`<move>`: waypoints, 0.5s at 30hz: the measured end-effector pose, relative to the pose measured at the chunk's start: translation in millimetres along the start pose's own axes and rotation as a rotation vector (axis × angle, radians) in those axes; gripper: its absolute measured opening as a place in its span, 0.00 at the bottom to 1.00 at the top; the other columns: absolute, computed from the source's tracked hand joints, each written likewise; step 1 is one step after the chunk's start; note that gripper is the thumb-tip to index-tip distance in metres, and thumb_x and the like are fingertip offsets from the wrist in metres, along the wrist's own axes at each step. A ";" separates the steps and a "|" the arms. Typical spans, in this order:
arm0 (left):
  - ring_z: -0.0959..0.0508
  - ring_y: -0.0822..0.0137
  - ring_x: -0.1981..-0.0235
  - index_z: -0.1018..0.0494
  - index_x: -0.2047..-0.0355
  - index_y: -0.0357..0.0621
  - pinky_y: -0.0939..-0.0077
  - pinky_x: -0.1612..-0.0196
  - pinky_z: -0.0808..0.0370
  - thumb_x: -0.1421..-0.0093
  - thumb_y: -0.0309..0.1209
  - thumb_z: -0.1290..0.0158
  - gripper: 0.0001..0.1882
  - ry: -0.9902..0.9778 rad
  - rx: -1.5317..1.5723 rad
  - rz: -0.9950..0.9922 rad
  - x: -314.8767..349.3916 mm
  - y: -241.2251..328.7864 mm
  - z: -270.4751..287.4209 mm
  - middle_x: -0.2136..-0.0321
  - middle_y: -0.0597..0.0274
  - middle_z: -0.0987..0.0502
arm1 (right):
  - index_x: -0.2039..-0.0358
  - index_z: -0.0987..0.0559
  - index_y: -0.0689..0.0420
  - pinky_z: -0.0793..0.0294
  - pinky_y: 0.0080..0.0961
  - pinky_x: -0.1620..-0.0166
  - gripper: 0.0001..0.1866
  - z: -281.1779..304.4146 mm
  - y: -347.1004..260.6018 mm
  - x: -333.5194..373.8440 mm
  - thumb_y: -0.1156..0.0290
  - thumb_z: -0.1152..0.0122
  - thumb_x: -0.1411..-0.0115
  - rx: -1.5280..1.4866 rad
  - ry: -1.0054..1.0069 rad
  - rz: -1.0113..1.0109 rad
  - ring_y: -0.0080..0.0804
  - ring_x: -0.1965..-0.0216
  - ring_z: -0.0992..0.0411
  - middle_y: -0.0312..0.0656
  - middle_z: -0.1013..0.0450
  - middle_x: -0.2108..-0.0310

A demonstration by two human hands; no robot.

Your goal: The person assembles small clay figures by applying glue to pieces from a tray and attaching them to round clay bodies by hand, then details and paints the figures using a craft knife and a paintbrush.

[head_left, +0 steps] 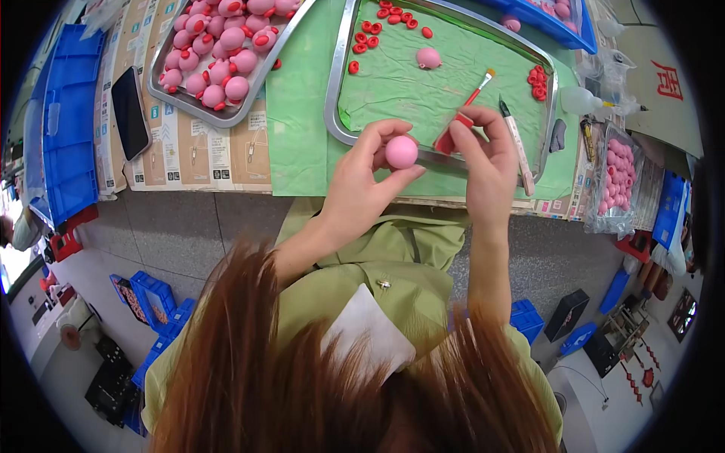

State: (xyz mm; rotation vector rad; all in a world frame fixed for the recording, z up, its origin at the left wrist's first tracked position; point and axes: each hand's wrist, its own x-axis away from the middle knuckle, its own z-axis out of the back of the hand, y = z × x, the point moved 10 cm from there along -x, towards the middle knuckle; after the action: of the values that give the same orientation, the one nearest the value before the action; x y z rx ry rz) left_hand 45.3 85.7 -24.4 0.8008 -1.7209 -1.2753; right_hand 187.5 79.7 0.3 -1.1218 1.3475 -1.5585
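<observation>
Left hand [362, 177]: forearm angled up and to the right, thumb and fingers curved round a smooth pink ball [402, 152], which is held at the near rim of the green-lined metal tray [332, 98]. Right hand [489, 158]: forearm nearly upright, fingers bent inward, thumb and fingertips pinching a flat red piece [451, 134] beside the ball, apart from it.

The lined tray contains red rings [373, 28] at far left, a clump of red pieces [538, 81] at right, and one pink figure [428, 58]. A red-handled brush [479, 87] also lies there; contact with the right fingers cannot be determined. A second metal tray [278, 54], left, is heaped with pink figures bearing red parts. A blue bin [557, 30], far right, holds pink pieces.
</observation>
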 end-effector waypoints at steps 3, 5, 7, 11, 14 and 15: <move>0.31 0.72 0.56 0.39 0.55 0.37 0.79 0.53 0.33 0.48 0.19 0.49 0.19 0.006 0.028 -0.013 -2.2 -1.9 -3.1 0.59 0.59 0.32 | 0.65 0.30 0.63 0.31 0.16 0.65 0.07 1.2 10.4 8.9 0.76 0.47 0.45 -0.381 -0.005 -0.166 0.19 0.70 0.31 0.37 0.31 0.71; 0.31 0.71 0.57 0.38 0.57 0.37 0.79 0.54 0.33 0.50 0.18 0.48 0.19 0.007 -0.088 -0.065 -2.8 -2.9 -0.8 0.60 0.60 0.32 | 0.66 0.30 0.64 0.31 0.16 0.66 0.07 -4.3 14.0 15.0 0.76 0.47 0.45 -0.339 -0.019 -0.196 0.19 0.72 0.31 0.36 0.31 0.72; 0.29 0.69 0.63 0.36 0.59 0.37 0.77 0.60 0.31 0.52 0.19 0.46 0.18 0.050 -0.118 -0.119 -4.2 -4.5 0.2 0.64 0.60 0.30 | 0.67 0.29 0.64 0.32 0.15 0.68 0.06 -12.8 7.1 20.8 0.76 0.47 0.45 -0.294 -0.027 -0.161 0.18 0.73 0.32 0.36 0.31 0.73; 0.27 0.67 0.70 0.34 0.63 0.37 0.75 0.65 0.29 0.53 0.20 0.46 0.16 0.079 -0.296 -0.251 -0.8 12.1 -3.0 0.68 0.58 0.28 | 0.70 0.28 0.63 0.35 0.14 0.71 0.05 -19.9 -3.3 18.6 0.77 0.45 0.47 0.112 -0.009 0.058 0.17 0.76 0.34 0.35 0.30 0.77; 0.27 0.67 0.70 0.33 0.62 0.37 0.75 0.66 0.29 0.53 0.19 0.47 0.15 0.085 -0.236 -0.222 -0.7 11.2 -4.2 0.68 0.58 0.28 | 0.73 0.28 0.63 0.35 0.14 0.73 0.04 -11.2 4.6 13.4 0.77 0.44 0.49 0.092 0.078 0.046 0.17 0.78 0.35 0.35 0.31 0.79; 0.27 0.67 0.70 0.33 0.62 0.37 0.75 0.66 0.29 0.53 0.19 0.47 0.15 0.085 -0.237 -0.221 -0.4 10.1 -3.7 0.68 0.58 0.28 | 0.73 0.28 0.63 0.35 0.14 0.73 0.04 -12.9 1.9 15.3 0.77 0.44 0.49 0.123 0.060 0.072 0.17 0.78 0.35 0.36 0.31 0.79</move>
State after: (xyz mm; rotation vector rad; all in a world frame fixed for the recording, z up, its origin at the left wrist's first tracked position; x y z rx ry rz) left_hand 48.6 87.3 -14.3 0.9081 -1.4113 -1.5374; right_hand 170.4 68.9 -0.2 -0.9486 1.2981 -1.6107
